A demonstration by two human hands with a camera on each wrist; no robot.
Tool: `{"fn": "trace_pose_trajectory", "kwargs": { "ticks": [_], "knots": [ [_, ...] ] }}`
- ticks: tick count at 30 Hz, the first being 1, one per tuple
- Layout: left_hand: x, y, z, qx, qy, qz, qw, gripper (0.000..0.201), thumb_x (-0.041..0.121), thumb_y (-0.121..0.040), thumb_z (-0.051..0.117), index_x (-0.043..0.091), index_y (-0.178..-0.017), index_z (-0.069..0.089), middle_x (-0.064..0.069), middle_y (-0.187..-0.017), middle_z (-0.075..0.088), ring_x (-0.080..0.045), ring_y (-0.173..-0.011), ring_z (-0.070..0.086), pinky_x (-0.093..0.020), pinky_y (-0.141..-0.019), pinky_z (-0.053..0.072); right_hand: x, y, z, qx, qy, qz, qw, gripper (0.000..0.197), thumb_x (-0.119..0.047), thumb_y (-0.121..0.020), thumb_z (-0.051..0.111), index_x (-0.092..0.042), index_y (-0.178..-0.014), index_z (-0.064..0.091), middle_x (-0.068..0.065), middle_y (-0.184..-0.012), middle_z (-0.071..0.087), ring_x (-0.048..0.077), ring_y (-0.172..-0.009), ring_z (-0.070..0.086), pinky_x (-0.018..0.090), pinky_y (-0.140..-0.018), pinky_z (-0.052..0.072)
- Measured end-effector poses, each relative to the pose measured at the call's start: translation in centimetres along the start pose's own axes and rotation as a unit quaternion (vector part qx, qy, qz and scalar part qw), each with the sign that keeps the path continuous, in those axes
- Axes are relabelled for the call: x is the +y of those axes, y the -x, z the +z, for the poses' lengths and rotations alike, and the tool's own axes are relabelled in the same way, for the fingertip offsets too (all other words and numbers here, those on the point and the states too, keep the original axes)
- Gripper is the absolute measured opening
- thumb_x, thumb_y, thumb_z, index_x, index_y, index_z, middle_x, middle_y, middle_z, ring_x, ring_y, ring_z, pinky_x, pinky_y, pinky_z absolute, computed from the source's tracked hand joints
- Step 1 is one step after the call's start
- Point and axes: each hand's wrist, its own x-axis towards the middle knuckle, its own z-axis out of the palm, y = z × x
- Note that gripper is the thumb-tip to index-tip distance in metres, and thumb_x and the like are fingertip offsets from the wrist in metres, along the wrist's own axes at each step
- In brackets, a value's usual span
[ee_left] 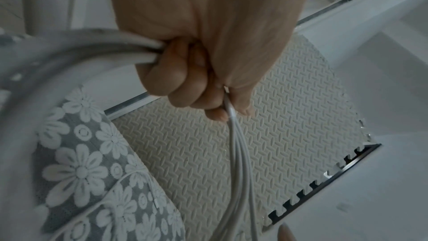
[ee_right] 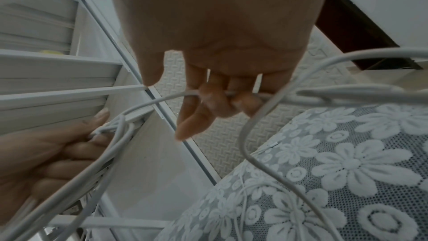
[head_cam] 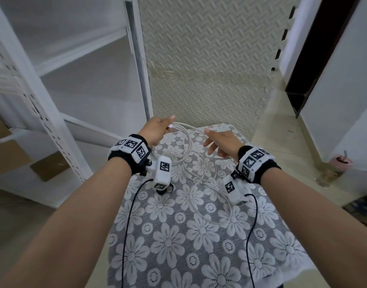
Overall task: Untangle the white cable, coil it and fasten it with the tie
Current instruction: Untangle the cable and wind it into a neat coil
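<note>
While our left hand (head_cam: 157, 129) grips several gathered loops of cable (head_cam: 186, 146) in a closed fist, our right hand (head_cam: 220, 142) hooks one strand with curled fingers (ee_right: 217, 102); the rest trails over the table (head_cam: 199, 246).

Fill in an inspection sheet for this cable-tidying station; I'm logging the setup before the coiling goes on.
Surface: small table under a grey floral lace cloth.
Job's things: white cable, some loops gathered in the hands, the rest trailing loose over the cloth; a connector end shows at the left hand. Tie: not made out.
Clutter: nothing seen on the cloth.
Grippers: left hand grips bundled strands in its fist; right hand hooks one strand with curled fingers.
Cables: two black leads run from the wrist cameras.
Surroundings: white metal shelving at left, foam floor mat beyond, pink cup on the floor at right.
</note>
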Motion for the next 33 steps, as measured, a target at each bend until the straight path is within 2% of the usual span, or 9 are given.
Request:
{"fn": "trace_pose_trajectory", "kwargs": {
  "ticks": [5,8,12,16,19,22,26,29,33],
  "knots": [
    [0.2,-0.1,0.7,0.022,0.033,-0.002,0.999,0.045,0.051,-0.095,0.045,0.011,-0.076,0.052,0.001,-0.059,0.024,-0.012,-0.046,0.018,-0.022,-0.044,0.016,-1.2,0.8,1.1,-0.088,0.000,0.044,0.995,0.057,-0.061,-0.088,0.046,-0.009,-0.104,0.063,0.010,-0.079,0.073,0.020,-0.055,0.061,0.031,-0.061,0.053],
    [0.4,-0.1,0.7,0.035,0.031,-0.001,0.999,0.046,0.052,-0.095,0.045,0.011,-0.077,0.054,0.001,-0.059,0.026,-0.013,-0.047,0.020,-0.025,-0.047,0.017,-1.8,1.2,1.5,-0.113,-0.003,0.055,0.992,0.058,-0.064,-0.087,0.046,-0.015,-0.118,0.053,0.013,-0.090,0.073,0.025,-0.063,0.067,0.040,-0.071,0.057],
    [0.3,-0.2,0.5,0.048,0.016,-0.002,0.999,0.047,0.054,-0.095,0.044,0.011,-0.077,0.055,0.002,-0.059,0.029,-0.013,-0.047,0.022,-0.025,-0.047,0.018,-2.3,1.5,1.6,-0.141,0.014,0.052,0.989,0.069,-0.067,-0.083,0.047,-0.034,-0.141,0.029,0.015,-0.106,0.069,0.034,-0.074,0.071,0.048,-0.072,0.059],
    [0.5,-0.1,0.7,0.044,0.043,-0.002,0.998,0.046,0.051,-0.095,0.044,0.010,-0.077,0.054,0.002,-0.058,0.029,-0.013,-0.046,0.021,-0.025,-0.047,0.017,-2.4,1.6,1.8,-0.158,0.020,0.029,0.987,0.082,-0.068,-0.080,0.052,-0.054,-0.141,-0.001,0.015,-0.119,0.061,0.036,-0.074,0.072,0.052,-0.071,0.058],
    [0.9,0.1,1.1,0.032,0.064,-0.003,0.997,0.043,0.047,-0.097,0.044,0.011,-0.076,0.051,0.002,-0.057,0.028,-0.009,-0.040,0.022,-0.021,-0.043,0.017,-2.6,1.7,2.1,-0.162,0.029,0.014,0.986,0.075,-0.065,-0.082,0.052,-0.052,-0.141,0.007,0.015,-0.116,0.061,0.036,-0.073,0.072,0.054,-0.069,0.058],
    [1.2,0.3,1.3,0.003,0.054,-0.008,0.998,0.042,0.047,-0.097,0.044,0.012,-0.075,0.050,0.003,-0.057,0.027,-0.004,-0.033,0.022,-0.016,-0.037,0.017,-2.7,1.7,2.3,-0.129,-0.003,-0.005,0.992,0.060,-0.061,-0.088,0.047,-0.038,-0.139,0.028,0.013,-0.107,0.064,0.032,-0.068,0.071,0.049,-0.065,0.059],
    [1.5,0.6,1.1,-0.019,0.062,-0.012,0.998,0.042,0.046,-0.097,0.045,0.013,-0.073,0.050,0.005,-0.055,0.029,-0.003,-0.032,0.022,-0.016,-0.036,0.018,-2.4,1.2,2.1,-0.072,-0.051,-0.033,0.996,0.050,-0.053,-0.097,0.034,-0.012,-0.110,0.061,0.009,-0.084,0.070,0.018,-0.051,0.058,0.027,-0.051,0.048],
    [1.5,0.7,1.5,-0.007,0.068,-0.010,0.998,0.042,0.046,-0.097,0.045,0.012,-0.073,0.050,0.005,-0.056,0.030,-0.004,-0.034,0.023,-0.018,-0.038,0.018,-2.2,0.9,2.2,-0.062,-0.067,-0.053,0.994,0.048,-0.047,-0.099,0.032,-0.013,-0.093,0.064,0.008,-0.080,0.071,0.014,-0.046,0.048,0.022,-0.044,0.028],
    [1.3,0.6,2.2,0.015,0.092,-0.015,0.996,0.043,0.046,-0.098,0.042,0.012,-0.073,0.048,0.003,-0.059,0.031,-0.005,-0.036,0.025,-0.018,-0.038,0.021,-2.2,0.5,2.5,-0.060,-0.094,-0.042,0.993,0.043,-0.041,-0.101,0.031,-0.015,-0.083,0.061,0.000,-0.060,0.065,0.009,-0.038,0.038,0.017,-0.039,0.022]
  ]
}}
